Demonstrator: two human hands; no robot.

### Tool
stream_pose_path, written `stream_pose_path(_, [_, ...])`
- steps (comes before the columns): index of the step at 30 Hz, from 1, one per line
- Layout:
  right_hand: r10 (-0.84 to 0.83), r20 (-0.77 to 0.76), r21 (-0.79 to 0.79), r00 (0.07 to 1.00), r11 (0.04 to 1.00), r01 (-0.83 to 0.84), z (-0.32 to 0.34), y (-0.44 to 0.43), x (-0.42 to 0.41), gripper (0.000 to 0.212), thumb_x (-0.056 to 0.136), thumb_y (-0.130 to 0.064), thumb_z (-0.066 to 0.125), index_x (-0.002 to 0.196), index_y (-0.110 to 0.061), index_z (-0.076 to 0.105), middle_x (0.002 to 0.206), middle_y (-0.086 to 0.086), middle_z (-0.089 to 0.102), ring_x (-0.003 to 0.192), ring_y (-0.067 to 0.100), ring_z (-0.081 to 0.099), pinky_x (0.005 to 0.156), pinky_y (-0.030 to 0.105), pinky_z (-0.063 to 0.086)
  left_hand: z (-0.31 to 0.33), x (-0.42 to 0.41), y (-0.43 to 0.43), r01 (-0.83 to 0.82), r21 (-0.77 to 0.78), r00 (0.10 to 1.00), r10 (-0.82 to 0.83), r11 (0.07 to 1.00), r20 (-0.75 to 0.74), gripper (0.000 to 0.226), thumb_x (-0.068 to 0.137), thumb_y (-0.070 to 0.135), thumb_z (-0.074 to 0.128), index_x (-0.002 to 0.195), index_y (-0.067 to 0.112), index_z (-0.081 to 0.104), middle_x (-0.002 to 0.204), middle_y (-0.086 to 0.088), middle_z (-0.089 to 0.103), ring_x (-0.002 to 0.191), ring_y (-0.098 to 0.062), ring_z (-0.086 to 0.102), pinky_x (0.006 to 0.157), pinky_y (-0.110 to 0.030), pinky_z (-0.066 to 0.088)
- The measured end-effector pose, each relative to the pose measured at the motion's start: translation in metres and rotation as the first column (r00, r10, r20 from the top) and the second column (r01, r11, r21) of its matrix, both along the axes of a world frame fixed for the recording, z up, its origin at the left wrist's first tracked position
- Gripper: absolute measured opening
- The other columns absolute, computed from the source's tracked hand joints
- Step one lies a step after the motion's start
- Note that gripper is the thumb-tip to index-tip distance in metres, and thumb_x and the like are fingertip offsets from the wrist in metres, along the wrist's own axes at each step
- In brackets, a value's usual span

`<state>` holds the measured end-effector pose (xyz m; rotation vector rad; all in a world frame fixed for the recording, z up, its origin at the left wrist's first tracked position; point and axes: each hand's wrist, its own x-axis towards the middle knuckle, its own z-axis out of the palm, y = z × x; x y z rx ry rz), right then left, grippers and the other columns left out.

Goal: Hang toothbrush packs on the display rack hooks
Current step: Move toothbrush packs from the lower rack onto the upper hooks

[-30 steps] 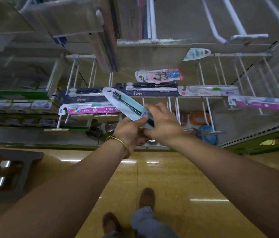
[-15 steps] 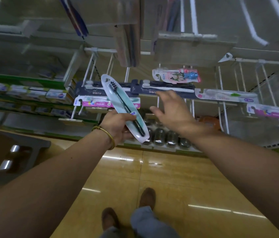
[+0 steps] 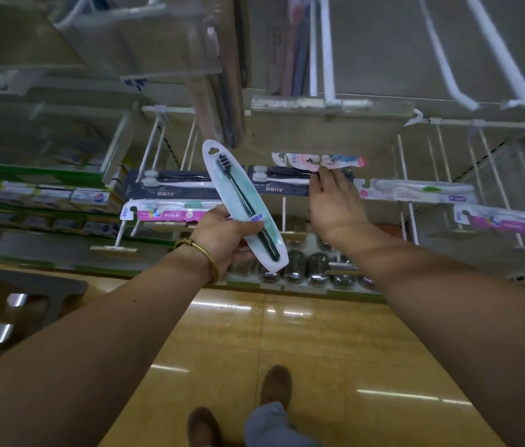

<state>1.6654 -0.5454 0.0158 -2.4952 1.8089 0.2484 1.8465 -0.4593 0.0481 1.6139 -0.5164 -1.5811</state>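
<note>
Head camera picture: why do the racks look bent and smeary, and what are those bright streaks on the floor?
In the head view, the wide lens bows the white hooks; the top shelf is smeared with blur, while the toothbrush pack in the left hand is fairly sharp; the light is dim, and the streaks on the glossy floor are glare.

Toothbrush pack [image 3: 238, 188] — in left hand [image 3: 222, 235] (tilted)

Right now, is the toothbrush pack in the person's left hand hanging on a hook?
No, the left hand grips the black toothbrush pack in mid-air, and no hook passes through its hang hole.
</note>
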Motion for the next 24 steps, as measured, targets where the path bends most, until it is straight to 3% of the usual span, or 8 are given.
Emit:
stream_pose_path(6, [0.020, 0.021, -0.026, 1.000, 0.999, -0.020, 0.002, 0.003, 0.000, 0.059, 0.077, 0.002, 0.067, 0.133, 0.002, 0.047, 0.148, 0.022, 0.037, 0.136, 0.040, 0.035, 0.114, 0.050, 0.031, 0.000, 0.000, 0.000, -0.016, 0.023, 1.000, 0.016, 1.000, -0.015, 0.036, 0.086, -0.002, 0.071, 0.120, 0.008, 0.061, 0.111, -0.015, 0.071, 0.095, -0.033, 0.072, 0.068, -0.046, 0.062])
stream_pose_path(10, [-0.004, 0.102, 0.019, 0.995, 1.000, 0.002, 0.003, 0.003, -0.001, 0.058, 0.081, -0.011, 0.068, 0.134, -0.003, 0.046, 0.136, 0.017, 0.049, 0.128, 0.034, 0.044, 0.110, 0.043, 0.037, 0.000, -0.001, 0.001, -0.023, 0.024, 0.999, 0.024, 0.999, -0.024, 0.035, 0.087, -0.002, 0.070, 0.119, 0.009, 0.061, 0.110, -0.014, 0.071, 0.094, -0.033, 0.072, 0.067, -0.045, 0.062])
stream_pose_path(17, [-0.035, 0.233, 0.143, 0.972, 0.990, 0.002, 0.010, 0.002, -0.003, 0.049, 0.083, -0.021, 0.069, 0.126, -0.009, 0.048, 0.123, 0.014, 0.053, 0.114, 0.032, 0.049, 0.097, 0.039, 0.041, 0.001, 0.000, 0.006, -0.021, 0.013, 1.000, 0.021, 1.000, -0.015, 0.038, 0.087, -0.001, 0.070, 0.122, 0.009, 0.061, 0.113, -0.015, 0.071, 0.093, -0.033, 0.074, 0.074, -0.050, 0.061])
stream_pose_path(24, [-0.052, 0.325, 0.100, 0.944, 0.995, 0.021, 0.018, 0.006, -0.001, 0.047, 0.083, -0.027, 0.069, 0.123, -0.012, 0.050, 0.122, 0.012, 0.052, 0.108, 0.030, 0.050, 0.093, 0.041, 0.045, 0.007, 0.008, 0.009, -0.038, -0.019, 0.999, 0.038, 0.999, 0.001, 0.027, 0.086, 0.000, 0.071, 0.109, 0.012, 0.063, 0.113, -0.016, 0.071, 0.099, -0.035, 0.072, 0.076, -0.052, 0.061])
